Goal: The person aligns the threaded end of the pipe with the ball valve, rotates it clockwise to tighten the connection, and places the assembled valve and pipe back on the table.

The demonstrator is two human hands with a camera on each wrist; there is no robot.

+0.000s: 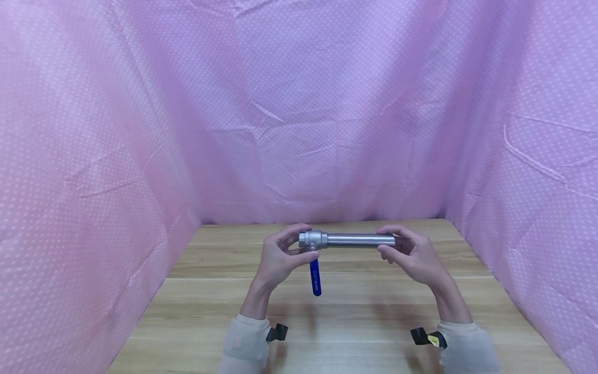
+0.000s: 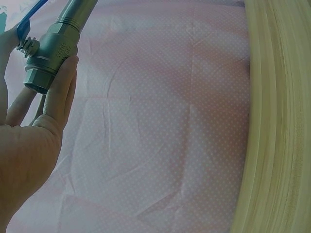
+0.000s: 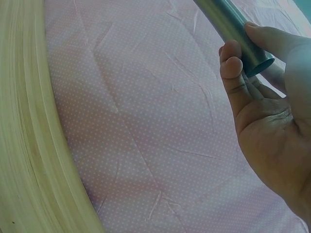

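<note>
A metal ball valve (image 1: 314, 239) with a blue lever handle (image 1: 315, 278) is joined to a straight steel pipe (image 1: 355, 240), held level above the table in the head view. My left hand (image 1: 276, 258) grips the valve body at its left end, thumb near the base of the lever. At the pipe's far right end, my right hand (image 1: 417, 256) pinches the tube between thumb and fingers. Threads show where pipe meets valve (image 2: 53, 56) in the left wrist view. The pipe's open end (image 3: 260, 67) appears in the right wrist view.
Below the hands lies a wooden table (image 1: 350, 332). Pink dotted cloth (image 1: 322, 156) hangs at the back and along both sides. A black camera mount sits on each wrist, the left one (image 1: 277, 332) and the right one (image 1: 427, 337).
</note>
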